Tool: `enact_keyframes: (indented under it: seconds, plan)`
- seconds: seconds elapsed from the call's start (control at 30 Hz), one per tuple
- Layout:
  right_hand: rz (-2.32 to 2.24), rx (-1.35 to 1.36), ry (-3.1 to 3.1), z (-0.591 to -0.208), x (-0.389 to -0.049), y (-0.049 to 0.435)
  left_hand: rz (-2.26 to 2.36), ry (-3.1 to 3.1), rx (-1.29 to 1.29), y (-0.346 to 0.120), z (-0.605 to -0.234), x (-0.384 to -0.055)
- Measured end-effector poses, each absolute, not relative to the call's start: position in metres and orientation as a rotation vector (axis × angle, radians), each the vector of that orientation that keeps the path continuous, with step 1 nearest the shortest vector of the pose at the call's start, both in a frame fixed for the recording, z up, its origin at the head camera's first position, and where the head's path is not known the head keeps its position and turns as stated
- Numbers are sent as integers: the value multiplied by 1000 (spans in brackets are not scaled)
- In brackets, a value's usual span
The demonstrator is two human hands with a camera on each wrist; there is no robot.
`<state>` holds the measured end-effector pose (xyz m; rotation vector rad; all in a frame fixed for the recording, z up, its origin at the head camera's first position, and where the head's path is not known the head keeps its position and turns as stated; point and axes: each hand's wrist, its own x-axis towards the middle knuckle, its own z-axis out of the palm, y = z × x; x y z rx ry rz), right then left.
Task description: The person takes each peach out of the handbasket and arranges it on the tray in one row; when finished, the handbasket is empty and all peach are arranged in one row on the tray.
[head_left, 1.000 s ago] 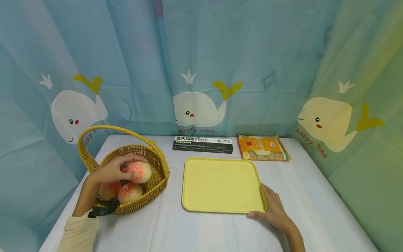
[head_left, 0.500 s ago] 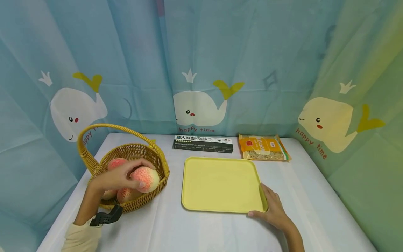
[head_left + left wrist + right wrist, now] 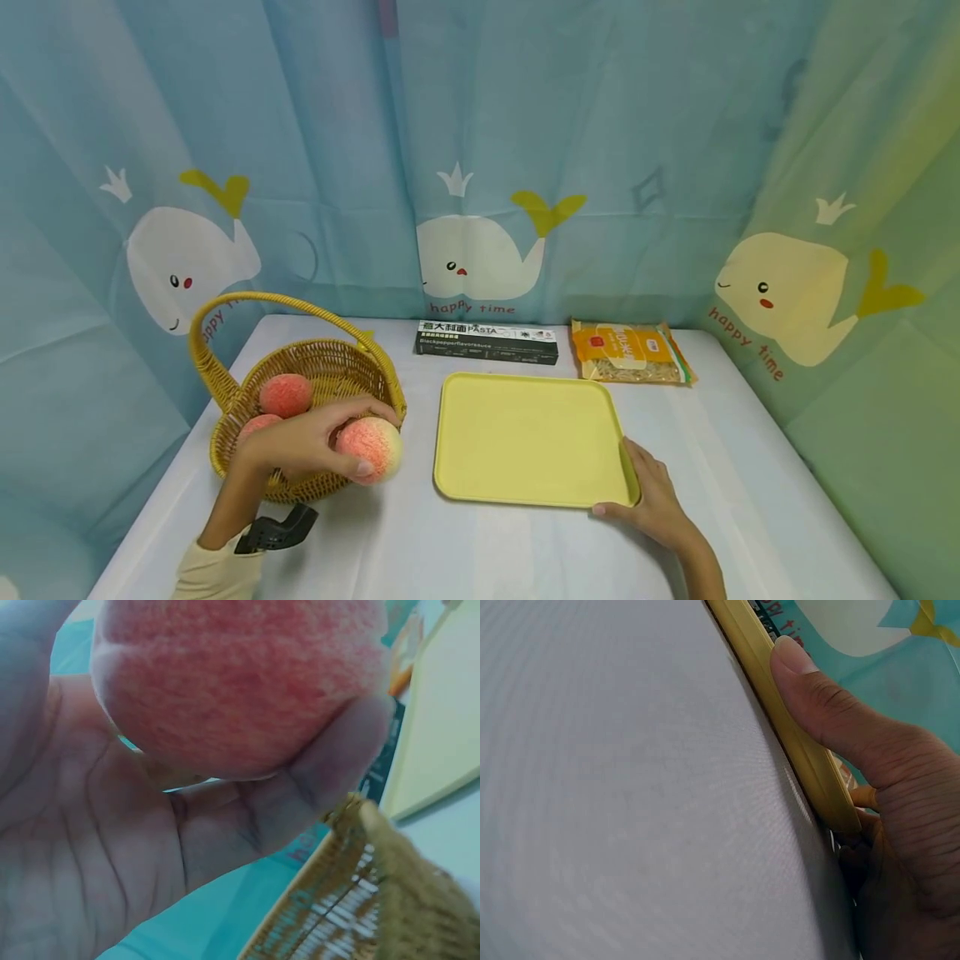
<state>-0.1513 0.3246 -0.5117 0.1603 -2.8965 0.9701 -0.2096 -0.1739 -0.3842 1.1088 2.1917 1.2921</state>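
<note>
My left hand (image 3: 311, 440) holds a pink-and-cream peach (image 3: 372, 448) over the front right rim of the wicker basket (image 3: 247, 479). In the left wrist view, the fingers and thumb curl round the peach (image 3: 240, 682), with the basket's woven edge (image 3: 420, 900) below. Two more red peaches show in the basket, one (image 3: 286, 395) at the back and one (image 3: 258, 427) partly hidden by the wrist. A yellow rectangular tray (image 3: 528, 442) lies flat at the middle, and my right hand (image 3: 654, 500) grips its front right corner. The right wrist view shows the thumb (image 3: 817, 694) along its rim.
Behind the tray lie a dark pasta box (image 3: 486, 343) and an orange-and-clear food packet (image 3: 632, 353). The basket's tall arched handle (image 3: 300, 307) rises over its opening. A whale-print curtain (image 3: 480, 125) encloses the back and sides of the white-covered table (image 3: 480, 550).
My left hand has lifted the peach from inside the basket and carried it right and nearer, out to the rim. The other peaches have come into view. My right hand stays at the tray corner.
</note>
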Motion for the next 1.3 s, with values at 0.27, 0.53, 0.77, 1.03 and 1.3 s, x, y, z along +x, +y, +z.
enact_keyframes:
  seconds: [0.27, 0.53, 0.77, 1.03, 1.3]
  plan:
    - [982, 171, -2881, -514, -151, 326, 1268, 2190, 1037, -150, -390, -204]
    - [994, 148, -2895, -514, -151, 326, 1246, 2144, 1094, -122, -400, -205]
    - [981, 136, -2901, -515, -152, 327, 1215, 2169, 1153, -99, -411, -208]
    - [968, 167, -2880, -516, -153, 327, 1251, 2107, 1088, -72, -425, -217]
    - [962, 168, -2877, -517, -153, 327, 1282, 2106, 1035, -44, -450, -228]
